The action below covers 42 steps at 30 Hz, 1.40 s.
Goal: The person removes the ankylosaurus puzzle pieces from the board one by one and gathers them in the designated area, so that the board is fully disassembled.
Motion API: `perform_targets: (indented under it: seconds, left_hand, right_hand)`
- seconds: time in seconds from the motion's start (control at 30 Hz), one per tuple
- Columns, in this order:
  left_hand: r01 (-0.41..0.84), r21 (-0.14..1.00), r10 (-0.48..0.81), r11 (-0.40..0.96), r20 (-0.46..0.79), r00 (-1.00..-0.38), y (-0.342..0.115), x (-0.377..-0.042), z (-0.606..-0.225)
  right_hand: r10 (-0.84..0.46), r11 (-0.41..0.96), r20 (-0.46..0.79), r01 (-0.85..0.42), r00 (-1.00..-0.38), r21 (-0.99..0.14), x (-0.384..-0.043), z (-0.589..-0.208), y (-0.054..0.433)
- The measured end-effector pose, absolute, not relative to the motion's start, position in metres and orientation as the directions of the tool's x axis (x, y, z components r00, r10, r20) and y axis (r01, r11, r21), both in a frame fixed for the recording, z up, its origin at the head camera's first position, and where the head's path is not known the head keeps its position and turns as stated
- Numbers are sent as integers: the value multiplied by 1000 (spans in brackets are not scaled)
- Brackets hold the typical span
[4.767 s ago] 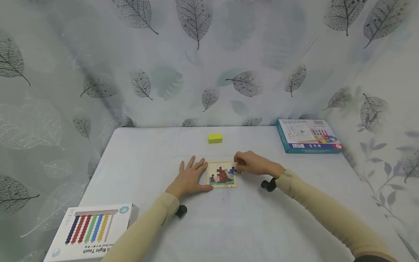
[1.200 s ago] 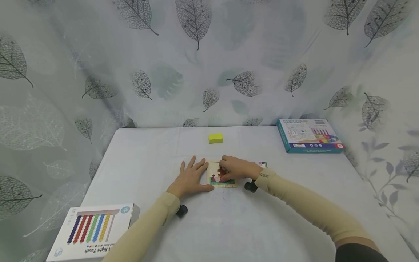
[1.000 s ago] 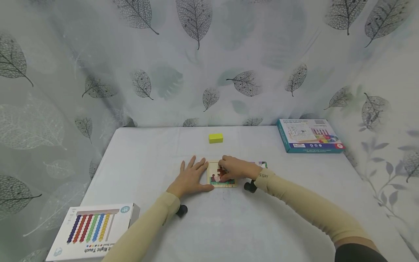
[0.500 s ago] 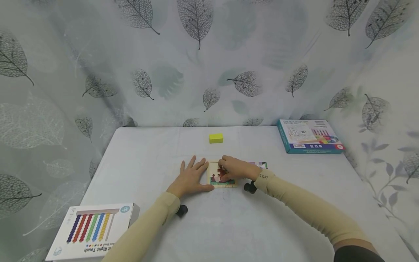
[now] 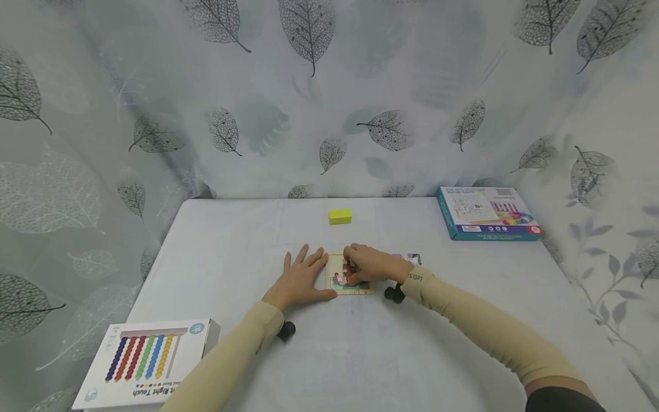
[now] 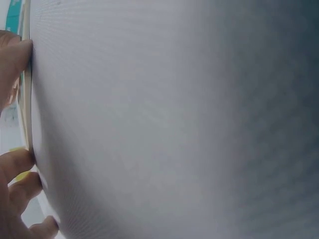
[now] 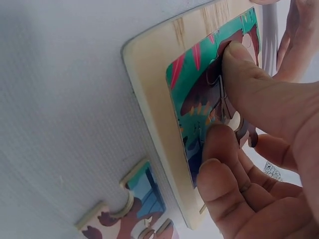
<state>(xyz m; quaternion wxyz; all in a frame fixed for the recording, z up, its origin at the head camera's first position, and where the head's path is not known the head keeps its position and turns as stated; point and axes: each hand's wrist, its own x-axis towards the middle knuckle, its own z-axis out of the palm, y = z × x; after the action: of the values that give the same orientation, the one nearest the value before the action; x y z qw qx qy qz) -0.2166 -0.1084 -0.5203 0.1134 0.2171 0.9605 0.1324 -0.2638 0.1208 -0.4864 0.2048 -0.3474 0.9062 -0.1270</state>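
Observation:
A small wooden jigsaw board [image 5: 336,264] lies flat at the table's middle, its lower part filled with brown and green picture pieces. My left hand [image 5: 298,284] lies spread at its left side, thumb and fingertips at the edge; the left wrist view shows those fingertips [image 6: 17,162] against the rim. Over the board's right half, my right hand [image 5: 374,264] pinches a brown puzzle piece [image 7: 242,131] between thumb and fingers. Most of that piece is hidden by the fingers. Loose puzzle pieces [image 7: 149,195] lie on the cloth beside the board, partly covered by the right wrist in the head view.
A yellow block [image 5: 340,217] stands behind the board. At the back right lies a teal-edged toy box [image 5: 489,214]; a white box with bead pictures [image 5: 146,360] sits front left, close to the left forearm. A leaf-print curtain [image 5: 329,114] hangs behind the white table.
From the board's right edge, my right hand has moved left over it, uncovering loose pieces at the right. Lately the brown piece under its fingers has shifted slightly. The left hand has stayed put.

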Motion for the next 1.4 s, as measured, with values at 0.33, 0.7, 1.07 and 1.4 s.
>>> perform_targets:
  seconds: [0.33, 0.7, 1.07, 1.4]
  left_hand:
    - [387, 313, 447, 867, -146, -883, -108, -216, -520]
    - [377, 317, 440, 870, -156, -884, -108, -215, -518]
    - [384, 324, 447, 864, -145, -883, -108, -216, -520]
    - [394, 314, 451, 864, -135, -882, -109, -216, -519]
  right_hand:
    - [-689, 719, -269, -586, -673, -375, -262, -485, 121]
    - [-687, 712, -272, -550, -674, -437, -261, -486, 121]
    - [-699, 706, -309, -553, -645, -442, -260, -482, 119]
    - [-763, 645, -282, -653, -582, -396, -261, -484, 117]
